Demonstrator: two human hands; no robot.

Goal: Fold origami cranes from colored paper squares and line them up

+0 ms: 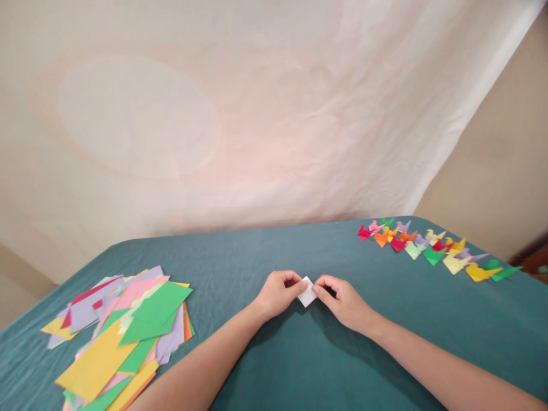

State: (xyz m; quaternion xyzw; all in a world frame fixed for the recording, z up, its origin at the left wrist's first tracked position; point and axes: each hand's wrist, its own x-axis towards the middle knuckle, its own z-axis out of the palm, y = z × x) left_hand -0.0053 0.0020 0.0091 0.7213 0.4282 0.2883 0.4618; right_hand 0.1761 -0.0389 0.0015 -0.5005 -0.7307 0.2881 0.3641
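Observation:
A small white piece of paper, diamond-shaped from this side, is held over the middle of the table between my two hands. My left hand pinches its left corner between thumb and fingers. On the opposite corner, the thumb and forefinger of my right hand are closed in a pinch too. Fingertips cover both side corners, so any folds there are hidden.
To the left lies a loose, overlapping pile of coloured paper sheets. Several folded paper birds stand in rows at the back right. A teal cloth covers the table, and a pale sheet hangs behind it.

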